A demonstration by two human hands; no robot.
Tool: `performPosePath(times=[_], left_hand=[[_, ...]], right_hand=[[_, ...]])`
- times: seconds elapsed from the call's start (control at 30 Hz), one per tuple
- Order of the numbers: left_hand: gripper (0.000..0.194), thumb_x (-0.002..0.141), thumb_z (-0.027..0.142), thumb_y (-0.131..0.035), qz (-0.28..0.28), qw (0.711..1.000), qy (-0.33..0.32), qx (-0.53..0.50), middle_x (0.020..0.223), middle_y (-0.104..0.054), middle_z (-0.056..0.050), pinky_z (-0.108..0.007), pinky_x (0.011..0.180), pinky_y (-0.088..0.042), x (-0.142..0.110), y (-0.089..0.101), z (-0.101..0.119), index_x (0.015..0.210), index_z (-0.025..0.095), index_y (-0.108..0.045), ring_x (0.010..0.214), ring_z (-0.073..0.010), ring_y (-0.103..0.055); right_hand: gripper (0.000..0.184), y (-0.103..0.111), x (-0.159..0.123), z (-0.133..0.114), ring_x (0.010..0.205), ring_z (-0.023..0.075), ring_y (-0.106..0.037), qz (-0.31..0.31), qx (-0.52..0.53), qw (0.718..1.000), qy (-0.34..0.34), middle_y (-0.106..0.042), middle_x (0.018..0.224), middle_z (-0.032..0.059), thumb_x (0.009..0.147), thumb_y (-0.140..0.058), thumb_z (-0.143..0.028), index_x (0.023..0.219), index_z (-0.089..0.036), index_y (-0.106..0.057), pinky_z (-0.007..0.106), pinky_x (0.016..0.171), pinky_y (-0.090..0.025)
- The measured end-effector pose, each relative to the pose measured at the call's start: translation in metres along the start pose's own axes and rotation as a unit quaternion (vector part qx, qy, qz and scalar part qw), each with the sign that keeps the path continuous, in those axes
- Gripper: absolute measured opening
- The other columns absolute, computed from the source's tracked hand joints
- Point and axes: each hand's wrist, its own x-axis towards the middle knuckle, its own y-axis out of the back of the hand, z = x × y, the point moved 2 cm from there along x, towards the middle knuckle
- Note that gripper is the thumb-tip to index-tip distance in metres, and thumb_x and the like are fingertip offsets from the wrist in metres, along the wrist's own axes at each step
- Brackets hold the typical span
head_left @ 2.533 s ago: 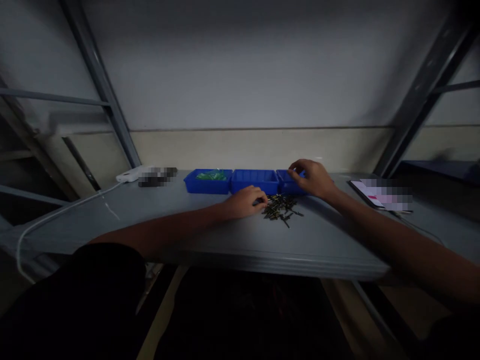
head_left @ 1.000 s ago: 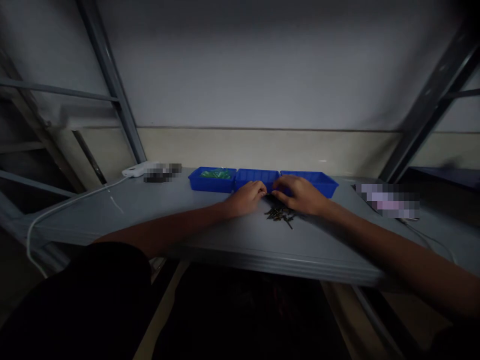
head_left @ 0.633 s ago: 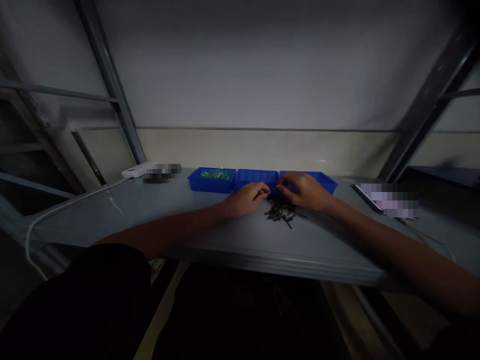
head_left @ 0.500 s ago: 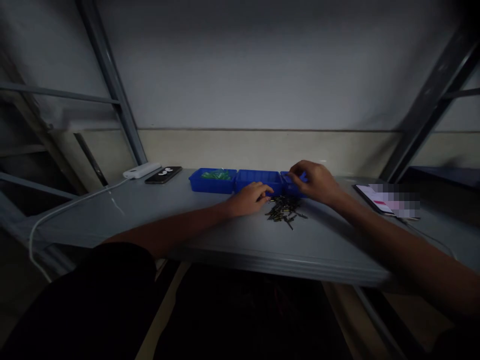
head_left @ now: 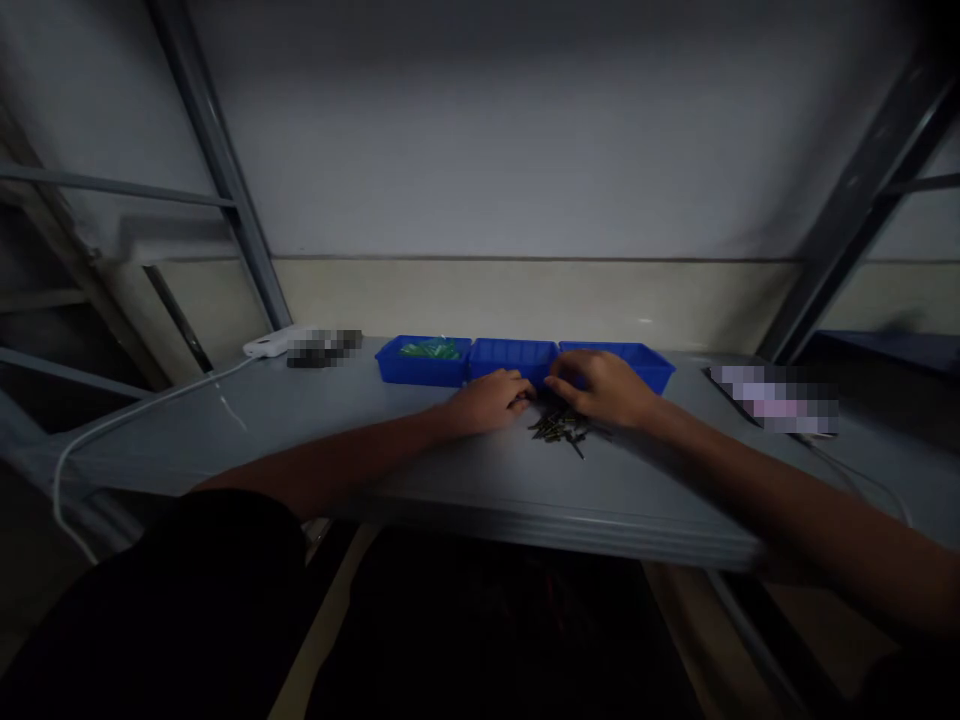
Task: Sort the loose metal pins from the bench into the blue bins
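Observation:
A loose pile of small, thin metal pieces [head_left: 559, 428], dark and brass-coloured, lies on the grey table; their exact kind is too small to tell. At its left edge rests my left hand [head_left: 491, 400], fingers curled together, and whatever is between the fingertips is hidden. My right hand [head_left: 607, 385] reaches over the back of the pile with thumb and fingers drawn together; I cannot make out anything in them. Behind the hands stand the middle blue bin [head_left: 514, 355] and the right blue bin [head_left: 652, 368], the latter partly covered by my right hand.
The left blue bin [head_left: 424, 370] holds green, clear plastic-like material [head_left: 435, 349]. A white device [head_left: 270, 343] with a cable and a blurred dark object [head_left: 322, 350] lie at the left. A blurred flat device [head_left: 772, 400] lies at the right. Metal uprights [head_left: 214, 130] flank the table.
My right hand has come from over the right bin down and left to the pile, uncovering more of that bin. My left hand stays almost in place, its fingers slightly more curled.

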Motion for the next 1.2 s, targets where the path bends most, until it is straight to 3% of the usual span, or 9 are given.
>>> performPosePath(times=[0.2, 0.43, 0.6, 0.67, 0.77, 0.87, 0.93, 1.07, 1.2], left_hand=[[0.014, 0.086, 0.024, -0.048, 0.007, 1.000, 0.012, 0.015, 0.093, -0.058, -0.004, -0.034, 0.084, -0.041, 0.000, 0.000, 0.001, 0.090, 0.019, -0.059, 0.092, -0.0200, -0.051], [0.006, 0.084, 0.019, -0.053, 0.087, 0.993, -0.007, -0.076, 0.086, -0.060, -0.003, -0.030, 0.081, -0.042, 0.001, 0.008, 0.007, 0.089, 0.016, -0.055, 0.086, -0.0164, -0.052], [0.013, 0.085, 0.024, -0.053, 0.113, 0.988, 0.002, -0.104, 0.082, -0.059, -0.002, -0.030, 0.079, -0.042, 0.000, 0.010, 0.010, 0.095, 0.016, -0.053, 0.083, -0.0157, -0.054], [0.025, 0.083, 0.033, -0.056, 0.103, 0.988, 0.013, -0.118, 0.082, -0.059, -0.002, -0.030, 0.076, -0.043, -0.003, 0.012, 0.011, 0.101, 0.016, -0.051, 0.081, -0.0155, -0.054], [0.038, 0.078, 0.044, -0.060, 0.057, 0.991, -0.004, -0.125, 0.087, -0.060, -0.003, -0.027, 0.071, -0.043, -0.008, 0.017, 0.015, 0.102, 0.016, -0.051, 0.078, -0.0146, -0.055], [0.031, 0.077, 0.045, -0.059, -0.001, 0.994, -0.049, -0.098, 0.088, -0.061, -0.002, -0.026, 0.070, -0.041, -0.012, 0.022, 0.021, 0.092, 0.018, -0.056, 0.082, -0.0149, -0.056], [0.021, 0.079, 0.039, -0.057, -0.035, 0.994, -0.065, -0.074, 0.086, -0.062, -0.002, -0.026, 0.070, -0.040, -0.012, 0.024, 0.023, 0.084, 0.019, -0.060, 0.082, -0.0146, -0.056], [0.011, 0.078, 0.026, -0.054, -0.059, 0.995, -0.039, -0.066, 0.082, -0.063, -0.001, -0.023, 0.066, -0.040, -0.009, 0.025, 0.019, 0.080, 0.018, -0.062, 0.077, -0.0126, -0.057], [0.011, 0.078, 0.023, -0.053, -0.021, 0.998, -0.002, -0.058, 0.081, -0.063, -0.001, -0.024, 0.065, -0.040, -0.008, 0.028, 0.012, 0.083, 0.018, -0.062, 0.073, -0.0125, -0.057]], right_hand=[[0.022, -0.004, -0.001, 0.000, 0.077, 0.0188, -0.058, -0.033, -0.016, 0.999, 0.005, -0.066, 0.088, 0.0056, 0.086, -0.045, -0.034, 0.091, -0.020, -0.062, 0.029, 0.068, -0.039], [0.021, -0.009, -0.002, 0.001, 0.072, 0.0162, -0.058, -0.094, 0.006, 0.995, 0.041, -0.066, 0.083, 0.0047, 0.086, -0.044, -0.030, 0.093, -0.020, -0.061, 0.027, 0.064, -0.038], [0.021, -0.003, -0.001, 0.001, 0.072, 0.0156, -0.058, -0.088, -0.005, 0.995, 0.046, -0.066, 0.082, 0.0046, 0.085, -0.043, -0.027, 0.088, -0.020, -0.063, 0.027, 0.065, -0.038], [0.024, 0.004, 0.001, 0.007, 0.072, 0.0170, -0.059, -0.054, -0.030, 0.998, 0.001, -0.067, 0.082, 0.0050, 0.084, -0.043, -0.031, 0.089, -0.020, -0.064, 0.027, 0.063, -0.038], [0.029, 0.015, 0.003, 0.028, 0.071, 0.0200, -0.061, 0.038, -0.091, 0.986, -0.136, -0.068, 0.082, 0.0068, 0.084, -0.042, -0.037, 0.091, -0.020, -0.065, 0.029, 0.061, -0.039], [0.035, 0.021, 0.002, 0.051, 0.074, 0.0239, -0.062, 0.092, -0.150, 0.952, -0.250, -0.069, 0.082, 0.0092, 0.083, -0.043, -0.043, 0.096, -0.020, -0.066, 0.033, 0.063, -0.040], [0.040, 0.019, 0.001, 0.060, 0.077, 0.0256, -0.062, 0.082, -0.163, 0.946, -0.269, -0.069, 0.084, 0.0106, 0.083, -0.044, -0.047, 0.102, -0.019, -0.064, 0.034, 0.065, -0.041], [0.040, 0.013, 0.003, 0.047, 0.076, 0.0236, -0.061, 0.036, -0.141, 0.973, -0.182, -0.068, 0.081, 0.0090, 0.085, -0.041, -0.045, 0.104, -0.018, -0.063, 0.034, 0.067, -0.041], [0.032, 0.004, 0.003, 0.015, 0.073, 0.0177, -0.058, -0.019, -0.041, 0.999, -0.027, -0.067, 0.083, 0.0056, 0.087, -0.041, -0.040, 0.097, -0.019, -0.063, 0.029, 0.067, -0.040]])
